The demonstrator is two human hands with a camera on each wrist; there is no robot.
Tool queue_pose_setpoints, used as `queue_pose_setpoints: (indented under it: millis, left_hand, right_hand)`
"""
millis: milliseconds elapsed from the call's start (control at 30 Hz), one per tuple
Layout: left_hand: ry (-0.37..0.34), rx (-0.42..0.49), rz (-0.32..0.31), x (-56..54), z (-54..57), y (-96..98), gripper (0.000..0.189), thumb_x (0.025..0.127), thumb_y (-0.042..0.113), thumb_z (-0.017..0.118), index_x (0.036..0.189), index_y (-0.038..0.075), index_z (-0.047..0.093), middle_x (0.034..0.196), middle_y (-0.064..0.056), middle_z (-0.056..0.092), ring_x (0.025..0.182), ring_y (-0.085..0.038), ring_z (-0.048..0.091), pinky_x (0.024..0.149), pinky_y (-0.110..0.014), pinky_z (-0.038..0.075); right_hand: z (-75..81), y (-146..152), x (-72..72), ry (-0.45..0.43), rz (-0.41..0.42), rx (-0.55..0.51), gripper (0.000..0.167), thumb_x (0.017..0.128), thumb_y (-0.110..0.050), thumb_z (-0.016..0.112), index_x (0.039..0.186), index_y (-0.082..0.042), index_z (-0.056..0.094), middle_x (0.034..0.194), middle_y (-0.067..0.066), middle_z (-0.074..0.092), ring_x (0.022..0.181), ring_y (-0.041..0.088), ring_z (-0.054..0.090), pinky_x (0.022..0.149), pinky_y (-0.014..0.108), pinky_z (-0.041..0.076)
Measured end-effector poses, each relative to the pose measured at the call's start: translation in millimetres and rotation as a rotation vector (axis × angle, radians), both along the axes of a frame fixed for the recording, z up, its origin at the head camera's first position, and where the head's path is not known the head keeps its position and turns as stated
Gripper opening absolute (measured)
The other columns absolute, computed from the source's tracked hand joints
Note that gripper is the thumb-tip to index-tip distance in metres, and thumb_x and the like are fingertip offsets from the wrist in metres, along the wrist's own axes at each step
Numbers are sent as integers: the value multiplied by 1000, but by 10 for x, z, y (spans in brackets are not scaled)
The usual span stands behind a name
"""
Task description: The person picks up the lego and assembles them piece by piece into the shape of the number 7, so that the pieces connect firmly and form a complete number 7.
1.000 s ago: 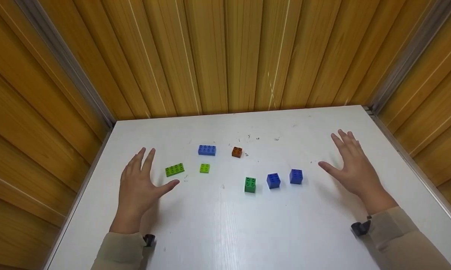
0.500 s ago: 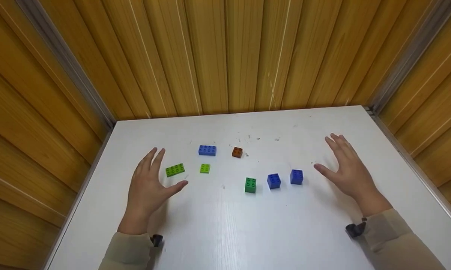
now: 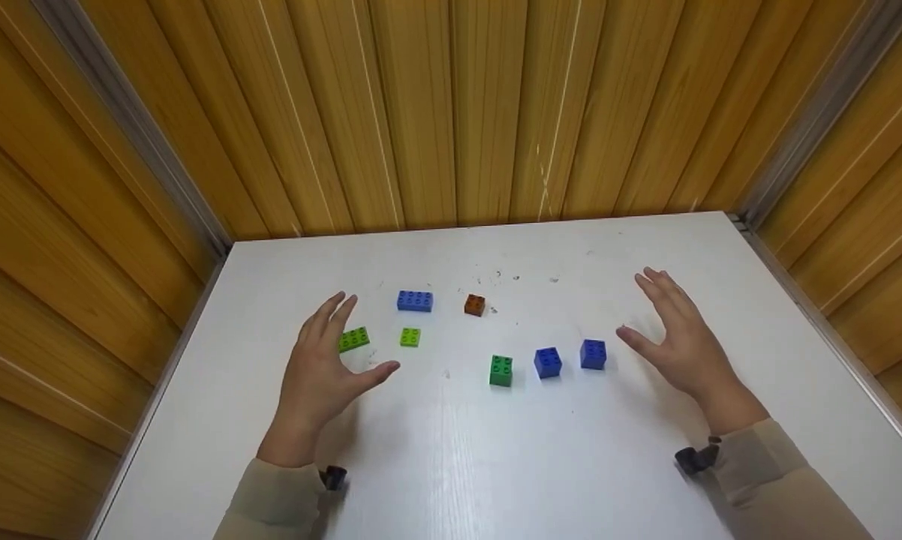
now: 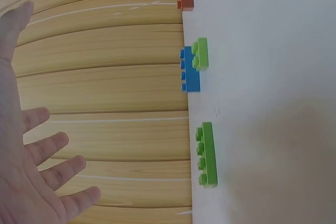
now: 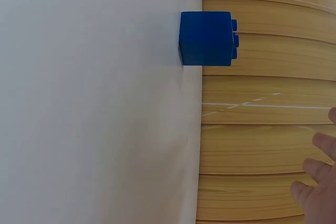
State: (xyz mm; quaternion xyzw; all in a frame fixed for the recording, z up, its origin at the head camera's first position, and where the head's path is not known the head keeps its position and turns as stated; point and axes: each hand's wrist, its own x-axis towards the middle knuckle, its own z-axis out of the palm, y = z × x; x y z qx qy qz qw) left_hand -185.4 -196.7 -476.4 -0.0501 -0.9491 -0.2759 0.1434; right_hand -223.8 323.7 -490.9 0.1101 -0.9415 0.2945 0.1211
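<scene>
Head view: long green brick (image 3: 356, 340) partly behind spread left fingers (image 3: 341, 316); right fingers (image 3: 653, 297) spread.

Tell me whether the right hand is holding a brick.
No, the right hand holds nothing, and the dark blue brick nearest it stands apart on the white table.

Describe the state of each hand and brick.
Left hand, open, empty
Right hand, open, empty
Long lime brick, studs up
Small lime brick, studs up
Blue brick, studs up
Brown brick, studs up
Green brick, studs up
Left navy brick, studs up
Right navy brick, studs up
</scene>
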Motion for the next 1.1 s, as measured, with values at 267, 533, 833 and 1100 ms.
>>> queue_pose_setpoints:
  millis: [267, 533, 833, 1100]
  left_hand:
    - [58, 70, -78, -33, -2, 130, 123, 75, 59, 103, 174, 20, 42, 182, -6, 41, 169, -39, 41, 132, -66, 45]
    - [95, 126, -141, -30, 0, 284, 115, 76, 54, 104, 171, 19, 49, 180, -6, 46, 166, -39, 45, 130, -66, 47]
    - [42, 212, -175, -41, -37, 454, 111, 78, 49, 105, 170, 22, 50, 178, -5, 48, 166, -35, 48, 128, -62, 50]
    - [-53, 341, -226, -100, -84, 632, 106, 81, 42, 105, 170, 26, 49, 176, -5, 49, 157, -33, 56, 126, -62, 53]
  right_hand:
    - [-32, -150, -37, 3, 12, -20, 89, 105, -52, 77, 178, -23, 35, 187, 15, 31, 174, 48, 25, 130, 85, 29]
    - [-86, -237, -36, -31, 20, -74, 88, 106, -52, 76, 178, -22, 36, 186, 14, 34, 172, 47, 29, 133, 81, 29]
    - [-171, -210, -31, -85, 26, -141, 85, 107, -49, 77, 176, -16, 40, 183, 18, 38, 171, 49, 30, 135, 79, 27]
    - [-203, -193, -35, -130, 43, -190, 80, 108, -49, 76, 173, -14, 45, 180, 17, 44, 161, 48, 48, 127, 78, 42]
